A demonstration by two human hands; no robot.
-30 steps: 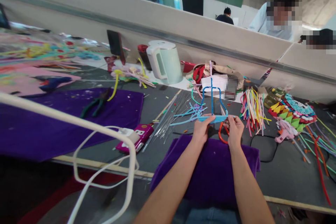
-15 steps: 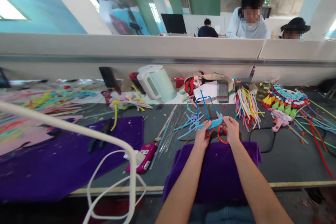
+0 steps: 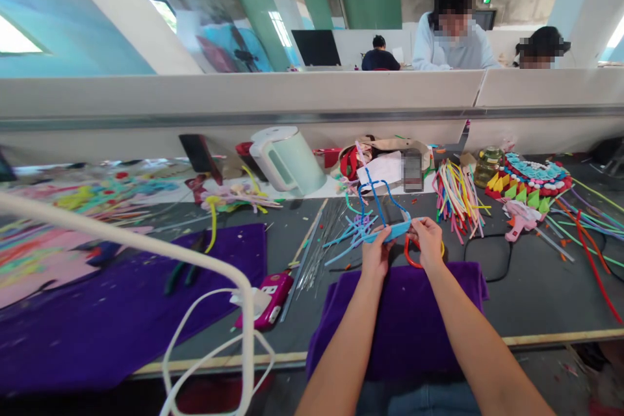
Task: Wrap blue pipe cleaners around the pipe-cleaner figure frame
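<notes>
My left hand [image 3: 376,255] pinches the left end of a light blue flat strip [image 3: 398,229] between thumb and fingers. At the strip's other end, my right hand [image 3: 428,242] is closed with thumb and fingertips on it. Dark blue fuzzy pipe cleaners [image 3: 383,207] rise from the strip in a bent, looped shape. Below the strip, between the hands, a red-orange loop [image 3: 408,253] shows in part; what it belongs to is hidden. Both forearms pass over a folded purple towel [image 3: 414,318]. Light blue and purple pipe cleaner pieces [image 3: 353,231] lie just left of the strip.
A pale green kettle [image 3: 295,162] stands at the back. Right of my hands lie a bundle of coloured pipe cleaners [image 3: 458,198] and a pink glue gun [image 3: 521,220]. A white curved tube [image 3: 146,240] crosses the left foreground. People sit behind the partition [image 3: 292,91].
The view has shifted and tilted slightly. Both hands keep their hold on the light blue strip, with barely any movement visible.
</notes>
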